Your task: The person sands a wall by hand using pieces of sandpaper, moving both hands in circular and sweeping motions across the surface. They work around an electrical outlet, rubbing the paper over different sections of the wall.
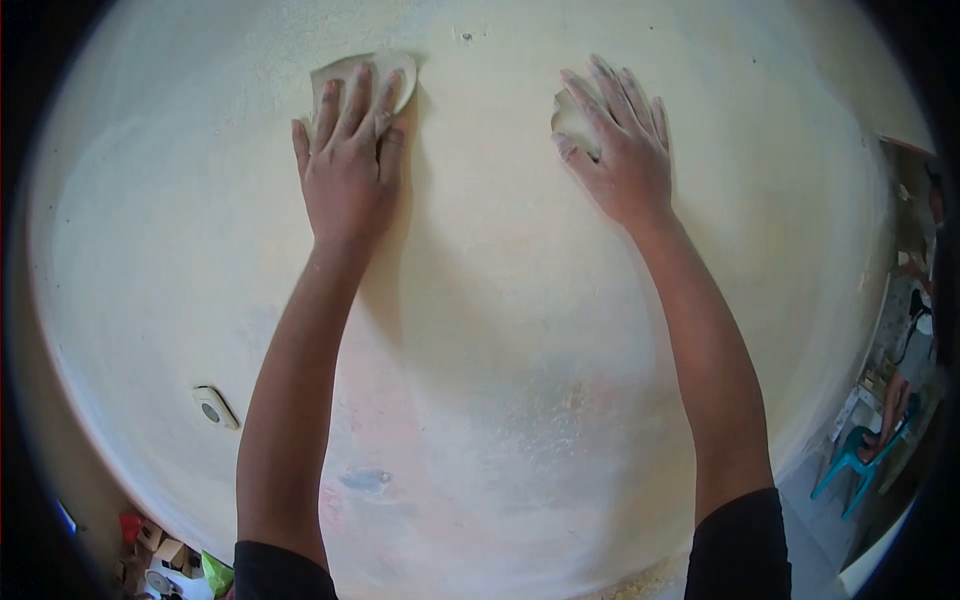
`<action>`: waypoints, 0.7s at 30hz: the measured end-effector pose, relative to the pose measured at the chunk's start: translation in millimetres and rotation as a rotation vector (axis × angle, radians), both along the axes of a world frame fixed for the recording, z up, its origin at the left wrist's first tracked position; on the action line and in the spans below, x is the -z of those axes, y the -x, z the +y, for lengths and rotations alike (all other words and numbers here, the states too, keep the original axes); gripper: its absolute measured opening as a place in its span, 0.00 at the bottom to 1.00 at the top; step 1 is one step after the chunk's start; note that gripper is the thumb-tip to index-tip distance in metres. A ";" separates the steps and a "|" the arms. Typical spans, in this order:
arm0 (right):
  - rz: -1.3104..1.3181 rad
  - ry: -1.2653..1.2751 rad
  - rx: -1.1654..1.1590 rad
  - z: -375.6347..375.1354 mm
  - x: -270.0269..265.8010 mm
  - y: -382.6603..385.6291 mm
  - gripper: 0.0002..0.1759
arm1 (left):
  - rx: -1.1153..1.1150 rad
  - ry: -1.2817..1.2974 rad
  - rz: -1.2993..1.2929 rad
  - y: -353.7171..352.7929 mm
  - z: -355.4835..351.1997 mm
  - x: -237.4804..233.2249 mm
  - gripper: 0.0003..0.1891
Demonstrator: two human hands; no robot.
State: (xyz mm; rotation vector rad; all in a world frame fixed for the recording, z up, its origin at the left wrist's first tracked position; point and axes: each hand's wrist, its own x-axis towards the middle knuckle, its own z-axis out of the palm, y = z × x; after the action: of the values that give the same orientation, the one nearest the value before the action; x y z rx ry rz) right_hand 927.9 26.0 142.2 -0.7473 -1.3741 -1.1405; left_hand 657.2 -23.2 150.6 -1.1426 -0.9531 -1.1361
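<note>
My left hand (350, 165) presses a sheet of sandpaper (405, 72) flat against the pale wall (480, 260). Its fingers are stretched over the sheet, whose curled right edge shows beside the index finger. To the right, my right hand (628, 155) also lies against the wall, fingers apart and dusted white. A pale piece of what looks like sandpaper (572, 118) shows between its thumb and index finger; the rest is hidden under the palm.
A switch plate (215, 408) sits low on the left of the wall. Patches of worn paint (545, 420) mark its lower middle. Boxes (172, 553) and a green bag (216, 574) lie at the lower left. A teal plastic chair (853, 458) stands at the right.
</note>
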 end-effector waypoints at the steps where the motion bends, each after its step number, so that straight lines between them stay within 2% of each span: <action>1: 0.018 0.005 0.001 -1.8 7.2 3.0 0.37 | -0.018 -0.004 0.007 -0.7 -2.0 7.3 0.21; 5: -0.080 0.068 -0.062 -14.6 38.3 8.5 0.38 | -0.017 0.120 0.033 -34.4 -4.5 33.0 0.22; 8: -0.160 0.098 0.010 -10.3 29.5 -8.0 0.40 | -0.005 0.105 0.105 -39.2 -3.9 7.1 0.22; 11: 0.082 0.010 -0.017 12.6 21.6 -38.0 0.42 | 0.040 0.018 0.045 -46.7 8.5 3.3 0.22; 14: 0.005 0.030 -0.018 8.1 59.4 -29.4 0.42 | 0.052 0.085 0.054 -59.3 6.8 35.9 0.22; 17: -0.225 0.171 0.007 -12.3 76.5 -40.4 0.41 | 0.004 0.123 0.095 -54.8 -0.9 43.2 0.22; 21: 0.047 0.061 -0.005 16.0 68.9 -67.9 0.41 | -0.073 0.129 0.091 -11.3 -5.3 30.1 0.21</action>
State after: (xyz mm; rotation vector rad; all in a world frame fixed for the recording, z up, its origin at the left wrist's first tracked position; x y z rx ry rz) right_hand 995.8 41.9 73.3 -0.8093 -1.3756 -1.0749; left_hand 668.6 -28.5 120.5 -1.2431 -1.0007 -0.9667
